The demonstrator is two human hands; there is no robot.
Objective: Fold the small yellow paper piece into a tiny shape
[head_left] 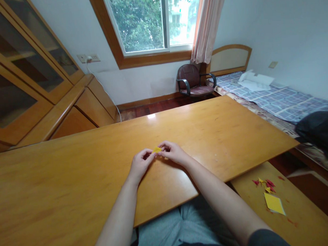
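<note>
Between my two hands, just above or on the wooden table (101,175), is a small folded piece of yellow paper (157,150). My left hand (140,162) pinches its left side between thumb and fingers. On the other side, my right hand (172,152) is closed on the right edge with thumb and fingertips. The paper's lower part is partly covered by my fingertips, so its exact folded shape cannot be made out.
A lower surface at the right holds a stack of yellow paper squares (274,203) and several small red and yellow folded paper pieces (268,185). Beyond the table stand a maroon armchair (192,79) and a bed (281,93) with a black bag (319,132). A glass-door cabinet (30,70) is at left.
</note>
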